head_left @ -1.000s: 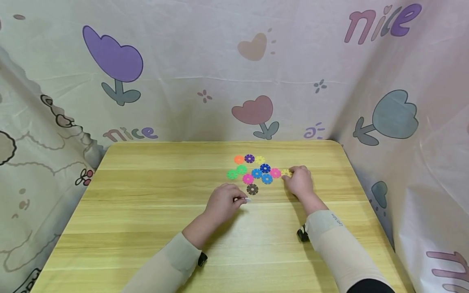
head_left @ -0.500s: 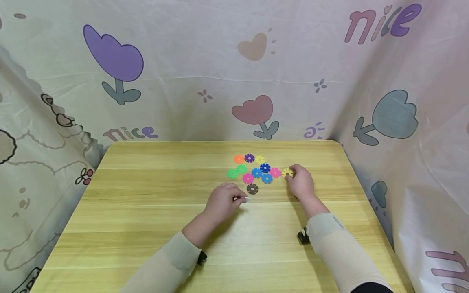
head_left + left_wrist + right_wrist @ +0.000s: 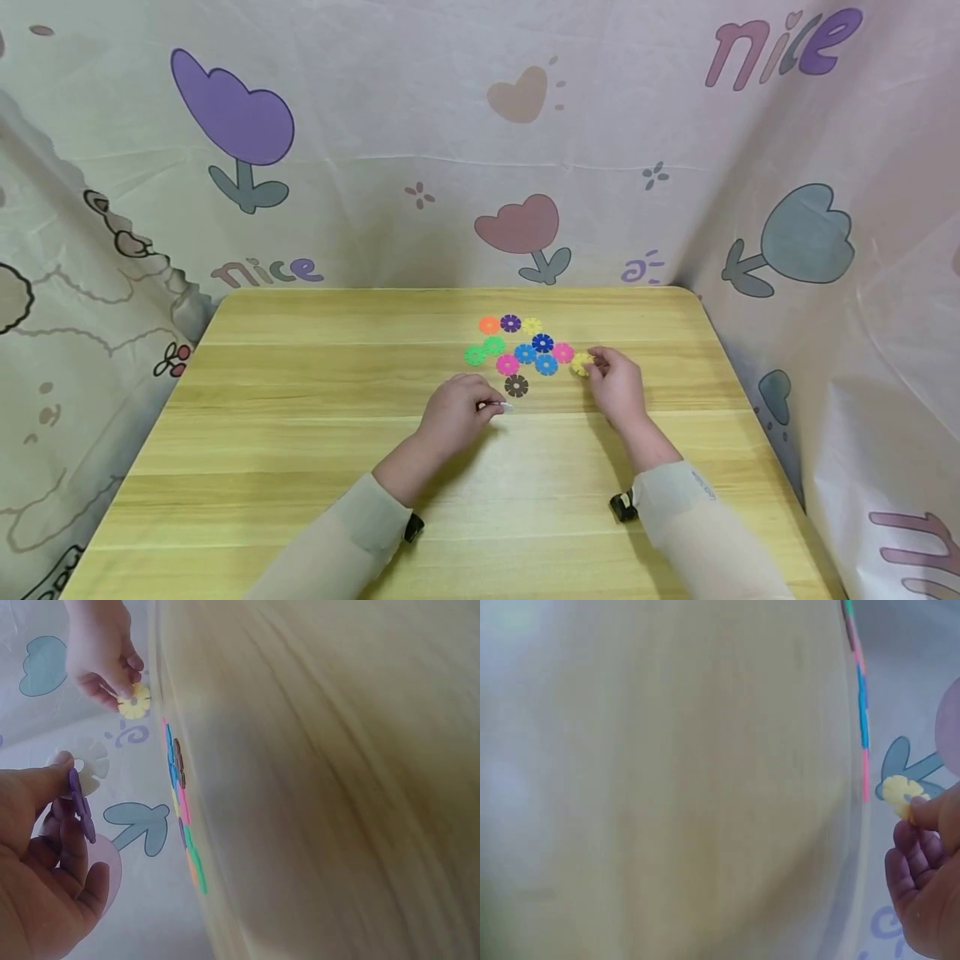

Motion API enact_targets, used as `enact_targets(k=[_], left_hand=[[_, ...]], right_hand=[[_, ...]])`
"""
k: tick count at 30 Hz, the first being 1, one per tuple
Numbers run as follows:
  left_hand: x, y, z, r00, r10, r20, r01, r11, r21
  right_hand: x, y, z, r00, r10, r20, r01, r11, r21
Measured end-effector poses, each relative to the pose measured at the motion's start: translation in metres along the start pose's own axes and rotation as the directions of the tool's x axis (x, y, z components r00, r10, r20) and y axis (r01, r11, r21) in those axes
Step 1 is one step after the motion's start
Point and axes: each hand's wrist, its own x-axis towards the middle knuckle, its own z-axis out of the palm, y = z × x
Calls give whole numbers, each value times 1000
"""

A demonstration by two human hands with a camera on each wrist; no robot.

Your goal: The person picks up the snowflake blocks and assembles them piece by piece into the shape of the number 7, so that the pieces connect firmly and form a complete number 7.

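Note:
In my left hand point(image 3: 459, 414) I pinch a purple notched disc point(image 3: 82, 808) with a white notched disc point(image 3: 93, 763) against it; they look joined at an angle. From the head view only a thin pale edge of them shows past my thumb. My right hand point(image 3: 618, 388) holds a yellow snowflake disc point(image 3: 581, 364) between thumb and fingers, raised off the table at the right end of the loose discs. The right wrist view shows this yellow disc tilted, its lower edge behind my thumb.
Several loose snowflake discs lie flat on the wooden table point(image 3: 300, 433). Among them are an orange disc point(image 3: 489, 325), a brown disc point(image 3: 516, 386) nearest my left hand, and a pink disc point(image 3: 563, 352) beside my right hand. A printed curtain point(image 3: 360, 108) stands behind the table.
My right hand has picked the yellow disc up from the table and drawn it slightly toward me. My left hand has stayed in place with its discs.

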Motion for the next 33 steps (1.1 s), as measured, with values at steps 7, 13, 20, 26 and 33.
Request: enact_targets(k=[7,13,20,26,33], left_hand=[[-1,1,-1,1000,-31,-1,31,999,-18],[0,2,0,999,-42,-8,41,999,-30],[0,2,1,999,-37,-19,36,999,-13],[0,2,1,998,-48,-26,48,999,-10],[0,1,1,998,-60,-29,59,998,-7]], right_hand=[[-17,-10,5,985,-160,-62,163,985,60],[-29,-20,14,964,-254,-84,264,954,144],[-43,-32,24,953,-300,-35,300,927,224],[-50,-37,28,947,-323,-7,313,912,265],[-57,-42,30,933,-361,-8,350,899,265]])
